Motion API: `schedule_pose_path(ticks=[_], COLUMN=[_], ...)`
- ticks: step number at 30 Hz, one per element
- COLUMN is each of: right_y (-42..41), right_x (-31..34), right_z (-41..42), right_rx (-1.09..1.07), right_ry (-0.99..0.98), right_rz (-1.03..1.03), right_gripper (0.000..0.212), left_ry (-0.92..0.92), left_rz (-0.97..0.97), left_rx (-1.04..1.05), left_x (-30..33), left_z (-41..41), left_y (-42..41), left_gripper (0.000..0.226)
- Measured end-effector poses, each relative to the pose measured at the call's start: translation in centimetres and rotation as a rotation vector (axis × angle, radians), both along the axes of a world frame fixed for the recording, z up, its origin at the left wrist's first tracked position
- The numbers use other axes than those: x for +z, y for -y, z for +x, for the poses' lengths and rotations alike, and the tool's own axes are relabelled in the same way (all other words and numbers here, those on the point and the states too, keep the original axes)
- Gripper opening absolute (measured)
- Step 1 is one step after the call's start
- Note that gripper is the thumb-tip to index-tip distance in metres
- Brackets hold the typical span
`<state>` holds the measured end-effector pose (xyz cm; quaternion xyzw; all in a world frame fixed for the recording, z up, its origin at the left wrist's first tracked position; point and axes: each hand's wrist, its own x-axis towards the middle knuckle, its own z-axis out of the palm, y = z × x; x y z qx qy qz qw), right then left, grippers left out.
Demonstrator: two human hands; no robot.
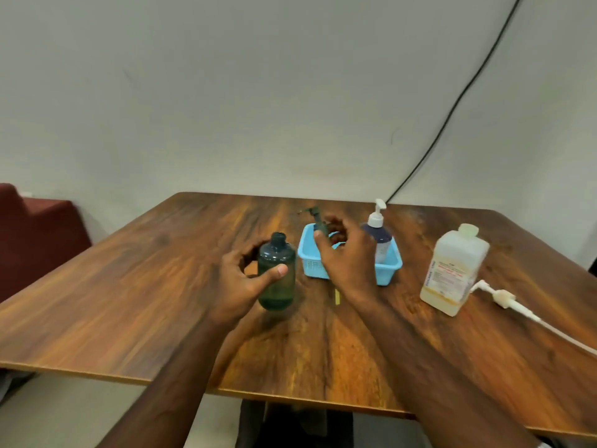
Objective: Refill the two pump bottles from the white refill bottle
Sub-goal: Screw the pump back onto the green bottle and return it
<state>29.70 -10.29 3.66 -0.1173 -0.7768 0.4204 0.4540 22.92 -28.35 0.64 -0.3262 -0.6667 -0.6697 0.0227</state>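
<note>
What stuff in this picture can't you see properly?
- Head view: small print on the white refill bottle label, too small and blurred.
- Inside of the blue basket, partly hidden by the right hand.
- Dark green pump in that hand, blurred.
- Loose white pump, its tube cut off by the right edge.

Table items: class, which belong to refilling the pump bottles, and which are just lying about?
Job: green bottle, its green pump, blue pump bottle, white refill bottle, white pump.
Lying about: blue basket, black cable, red seat.
</note>
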Motion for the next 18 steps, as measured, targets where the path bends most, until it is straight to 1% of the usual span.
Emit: schedule_pose_path(ticks=[3, 6, 9, 13, 18], right_y=[-3.6, -6.4, -8.2, -9.5, -10.3], right_x=[1.3, 2.1, 3.2, 4.6, 6.7], right_z=[2.0, 3.2, 3.9, 4.6, 4.9], right_rx=[-0.014, -0.009, 0.008, 0.038, 0.113], right_ry=[-0.141, -0.262, -0.372, -0.436, -0.514], right_rz=[-0.083, -0.166, -0.254, -0.316, -0.391], right_gripper=[0.024, 0.025, 0.027, 0.028, 0.029], left_ry=[0.005, 0.047, 0.051, 0.085, 0.059], left_rz=[-0.011, -0.012, 0.009, -0.015, -0.095], left_rx=[-0.091, -0.139, -0.164, -0.186, -0.173], left_x=[0.0, 0.0, -0.2, -1.4, -2.0], left_z=[0.9, 2.0, 2.8, 3.1, 3.0], left_y=[-4.5, -8.2, -10.8, -12.8, -13.0], left_gripper=[0.067, 0.073, 0.07, 0.058, 0.056])
